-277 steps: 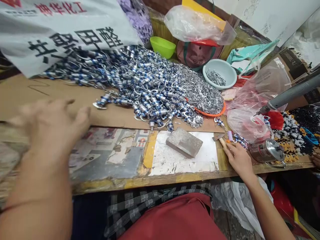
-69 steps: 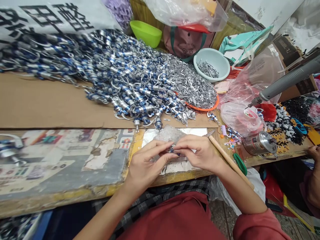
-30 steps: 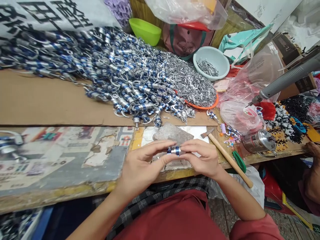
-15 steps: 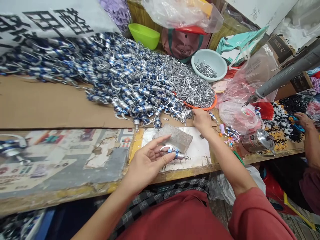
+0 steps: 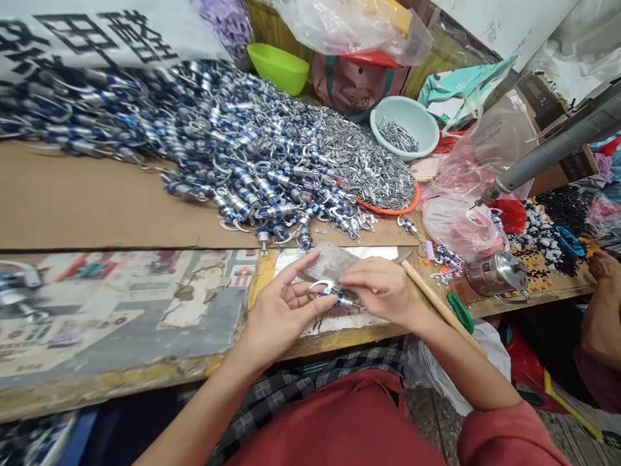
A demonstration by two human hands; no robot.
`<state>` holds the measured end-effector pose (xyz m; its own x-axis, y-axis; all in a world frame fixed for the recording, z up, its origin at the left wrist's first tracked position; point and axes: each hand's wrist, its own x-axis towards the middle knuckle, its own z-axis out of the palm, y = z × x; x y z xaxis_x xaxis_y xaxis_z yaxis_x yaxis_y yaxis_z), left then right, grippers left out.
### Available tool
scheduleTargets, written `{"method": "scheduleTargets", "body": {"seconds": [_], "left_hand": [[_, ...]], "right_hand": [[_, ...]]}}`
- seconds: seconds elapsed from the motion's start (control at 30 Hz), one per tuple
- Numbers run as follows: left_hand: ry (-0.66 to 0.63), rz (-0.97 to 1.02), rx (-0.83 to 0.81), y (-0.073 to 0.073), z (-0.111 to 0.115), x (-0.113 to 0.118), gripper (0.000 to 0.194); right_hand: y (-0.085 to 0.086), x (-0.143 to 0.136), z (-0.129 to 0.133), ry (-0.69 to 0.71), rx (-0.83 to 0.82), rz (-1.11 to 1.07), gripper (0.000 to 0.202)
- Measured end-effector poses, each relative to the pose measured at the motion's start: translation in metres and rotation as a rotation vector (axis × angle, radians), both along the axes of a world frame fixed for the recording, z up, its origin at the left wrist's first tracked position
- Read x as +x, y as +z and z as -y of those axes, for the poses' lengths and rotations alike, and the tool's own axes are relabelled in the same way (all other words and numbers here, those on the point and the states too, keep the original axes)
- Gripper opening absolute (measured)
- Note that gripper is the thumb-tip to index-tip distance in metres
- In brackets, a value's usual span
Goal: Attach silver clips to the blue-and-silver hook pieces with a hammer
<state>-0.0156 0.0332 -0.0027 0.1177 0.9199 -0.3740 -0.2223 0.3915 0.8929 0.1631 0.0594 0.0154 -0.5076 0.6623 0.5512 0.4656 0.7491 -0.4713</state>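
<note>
My left hand [image 5: 281, 307] is closed on a small silver-and-blue metal cylinder piece [image 5: 343, 299] with a curved white hook, held between thumb and fingers over the front of the bench. My right hand [image 5: 385, 288] meets it from the right, thumb and fingers pinched together at the piece's upper side. Whatever those fingertips hold is too small and covered to make out. Just behind both hands lies a grey stone-like block [image 5: 332, 255], partly hidden by them. To the right of my right hand rests a hammer's wooden handle [image 5: 436, 301].
A heap of similar blue-silver pieces [image 5: 242, 142] spreads across the cardboard. Small metal plates [image 5: 373, 162] fill an orange-rimmed basket. A pale bowl [image 5: 417, 123] holds metal pins. A grey power screwdriver [image 5: 533, 152] hangs at right, above a steel mug [image 5: 499, 275]. A co-worker's hand [image 5: 604, 268] is far right.
My right hand has come back from the basket's front edge, moving left and toward me, to the piece in my left hand. The wooden handle is now uncovered.
</note>
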Motion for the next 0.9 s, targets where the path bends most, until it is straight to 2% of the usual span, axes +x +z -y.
{"method": "scheduleTargets", "body": {"seconds": [0.07,0.13,0.23,0.33,0.43,0.57,0.63,0.7,0.77,0.8,0.83,0.9], "left_hand": [[-0.004,0.001,0.01,-0.001,0.0,0.0,0.095],[-0.008,0.001,0.016,-0.001,0.001,0.001,0.095],[-0.008,-0.007,0.021,0.001,0.0,0.001,0.093],[-0.001,-0.017,0.026,0.002,0.0,0.0,0.093],[-0.013,-0.012,0.037,0.003,0.0,0.0,0.095],[-0.017,0.003,0.024,0.003,0.001,0.001,0.097],[-0.006,0.005,0.022,0.003,0.001,0.001,0.097],[0.019,-0.004,0.02,0.003,0.001,0.001,0.095],[0.034,-0.011,0.008,0.003,0.001,0.002,0.094],[0.038,-0.011,-0.001,0.004,0.001,0.002,0.094],[0.039,-0.01,-0.009,0.004,0.001,0.003,0.094],[0.038,-0.007,-0.019,0.006,0.001,0.004,0.095]], "right_hand": [[-0.003,-0.004,0.01,0.011,0.113,0.077,0.022],[-0.002,-0.004,0.014,-0.024,0.098,0.144,0.021],[0.009,0.0,0.011,-0.019,-0.055,0.229,0.019],[0.02,0.0,0.0,0.057,-0.267,0.307,0.016],[0.021,-0.007,-0.015,0.108,-0.411,0.355,0.011],[0.009,-0.018,-0.021,0.053,-0.36,0.41,0.015],[0.004,-0.016,-0.016,0.008,-0.297,0.331,0.018],[0.001,-0.003,-0.006,-0.089,-0.226,0.158,0.021],[0.001,0.023,0.005,-0.303,-0.169,0.018,0.023],[0.001,0.04,0.01,-0.458,-0.16,0.005,0.022],[0.0,0.058,0.016,-0.6,-0.176,0.06,0.022],[-0.005,0.092,0.027,-0.744,-0.287,0.342,0.038]]}}
